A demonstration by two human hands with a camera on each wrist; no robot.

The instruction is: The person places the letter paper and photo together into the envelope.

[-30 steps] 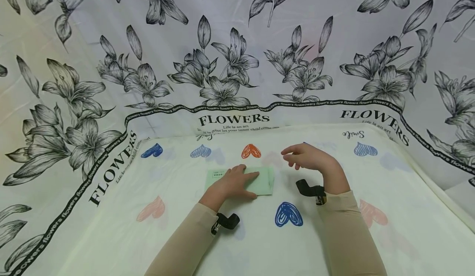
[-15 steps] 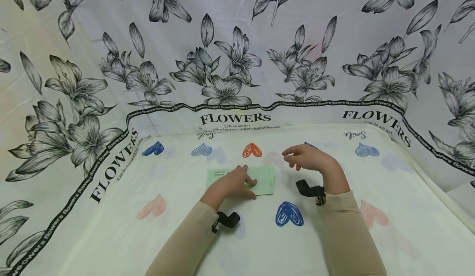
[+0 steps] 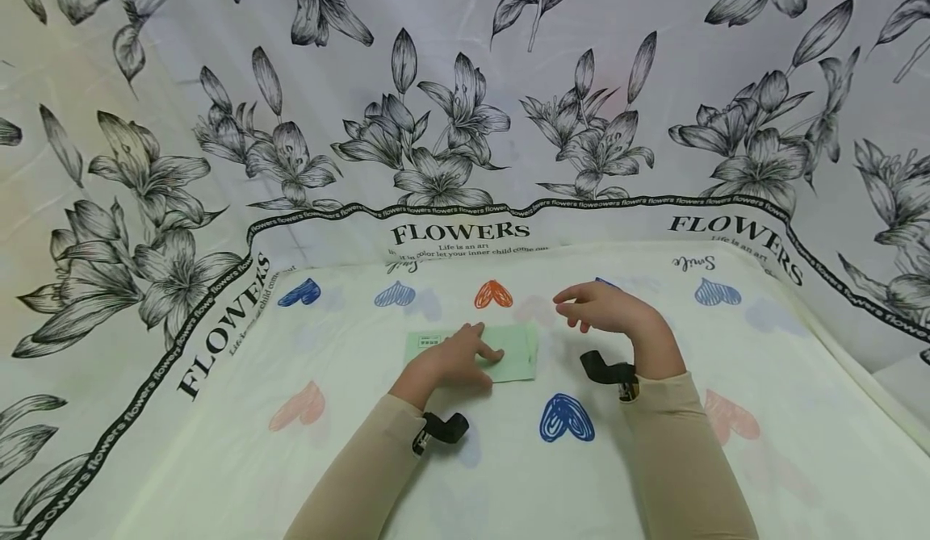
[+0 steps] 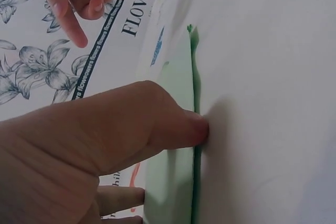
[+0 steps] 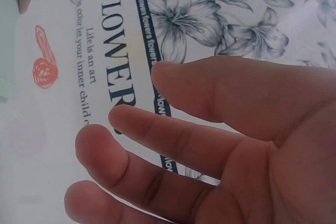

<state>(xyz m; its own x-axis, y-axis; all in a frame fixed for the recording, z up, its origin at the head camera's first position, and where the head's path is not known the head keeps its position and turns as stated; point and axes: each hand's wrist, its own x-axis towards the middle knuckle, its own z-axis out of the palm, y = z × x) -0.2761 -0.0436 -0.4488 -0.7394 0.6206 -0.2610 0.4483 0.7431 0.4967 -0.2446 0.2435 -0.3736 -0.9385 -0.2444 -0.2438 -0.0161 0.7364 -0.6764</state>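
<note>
A flat, light green paper packet lies on the table in the head view, with a small printed box near its upper left corner. My left hand spans it and grips it across its width, the thumb at the near edge and fingertips toward the far edge. In the left wrist view the thumb is bent over the edge of the packet, where layers part slightly. To the right, my right hand hovers with loosely bent fingers; the right wrist view shows nothing in its palm.
A pale cloth printed with hearts covers the table. Behind it hangs a white curtain with black flower drawings and a lettered band. Black wrist cameras sit on both forearms. A blue heart print lies in front of the packet.
My left index finger has bent back from its straight pose over the packet, and the thumb has drawn in to the near edge. The right hand has hardly moved.
</note>
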